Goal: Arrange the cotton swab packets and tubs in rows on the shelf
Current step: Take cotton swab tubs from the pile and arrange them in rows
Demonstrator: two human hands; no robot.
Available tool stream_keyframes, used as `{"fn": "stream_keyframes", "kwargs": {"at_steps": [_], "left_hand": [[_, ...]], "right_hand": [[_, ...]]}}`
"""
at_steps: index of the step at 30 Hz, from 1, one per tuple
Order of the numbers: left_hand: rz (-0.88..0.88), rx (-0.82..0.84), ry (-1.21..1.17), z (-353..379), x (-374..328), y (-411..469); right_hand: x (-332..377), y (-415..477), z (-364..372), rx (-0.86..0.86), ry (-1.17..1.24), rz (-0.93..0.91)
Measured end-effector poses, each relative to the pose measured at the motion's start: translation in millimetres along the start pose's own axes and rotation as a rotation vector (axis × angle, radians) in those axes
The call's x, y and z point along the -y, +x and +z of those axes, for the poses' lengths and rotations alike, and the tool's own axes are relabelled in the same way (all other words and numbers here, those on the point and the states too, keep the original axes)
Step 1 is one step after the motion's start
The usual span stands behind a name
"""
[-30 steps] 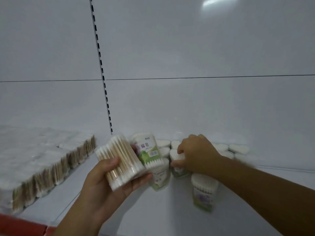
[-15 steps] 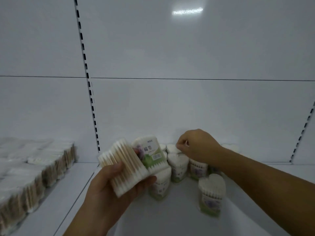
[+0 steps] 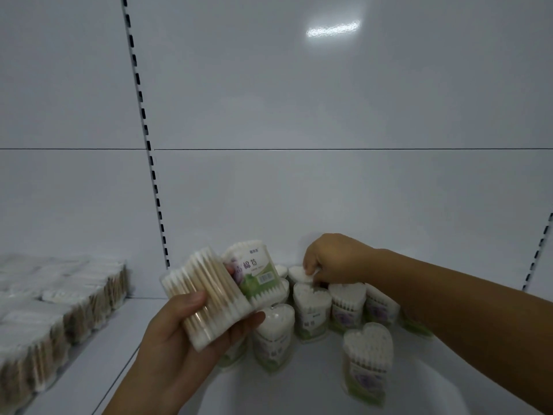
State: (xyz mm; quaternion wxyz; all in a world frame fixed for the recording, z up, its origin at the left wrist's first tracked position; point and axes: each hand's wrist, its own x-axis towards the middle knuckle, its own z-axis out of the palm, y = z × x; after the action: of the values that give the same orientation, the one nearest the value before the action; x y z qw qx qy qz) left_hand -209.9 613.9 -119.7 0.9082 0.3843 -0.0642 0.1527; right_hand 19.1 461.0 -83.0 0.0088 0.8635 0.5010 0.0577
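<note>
White shelf (image 3: 299,393) under a pale back panel (image 3: 329,190) — stacked packets (image 3: 59,301) lie at nine o'clock. Near six, the left hand (image 3: 179,339) grips a bare-stick packet (image 3: 206,298) and a green-labelled packet (image 3: 254,274). Toward three, the right hand (image 3: 335,259) pinches the rear tub (image 3: 299,275) behind the heart-shaped tubs (image 3: 311,313) — a lone tub (image 3: 366,360) stands at five.

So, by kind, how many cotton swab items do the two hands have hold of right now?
Clear rectangular packet of wooden-stick swabs, in the left hand: 1
Green-labelled rectangular swab packet, same hand: 1
White heart-shaped swab tub, gripped by the right hand: 1
Total: 3
</note>
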Motion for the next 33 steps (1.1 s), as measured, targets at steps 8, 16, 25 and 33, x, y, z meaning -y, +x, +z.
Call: {"fn": "stream_keyframes", "kwargs": {"at_steps": [8, 16, 25, 33], "left_hand": [[0.006, -0.052, 0.050, 4.5, -0.7, -0.4], [0.029, -0.062, 0.045, 9.5, 3.3, 1.3], [-0.004, -0.018, 0.075, 13.5, 8.5, 9.8], [-0.011, 0.031, 0.132, 17.6, -2.7, 26.5]], "right_hand": [[1.1, -16.4, -5.0, -0.168, 0.128, -0.006], [34.2, -52.7, 8.3, -0.243, 0.109, -0.006], [21.1, -65.4, 1.5, -0.292, 0.279, -0.013], [12.9, -141.6, 5.9, -0.062, 0.264, -0.072]]}}
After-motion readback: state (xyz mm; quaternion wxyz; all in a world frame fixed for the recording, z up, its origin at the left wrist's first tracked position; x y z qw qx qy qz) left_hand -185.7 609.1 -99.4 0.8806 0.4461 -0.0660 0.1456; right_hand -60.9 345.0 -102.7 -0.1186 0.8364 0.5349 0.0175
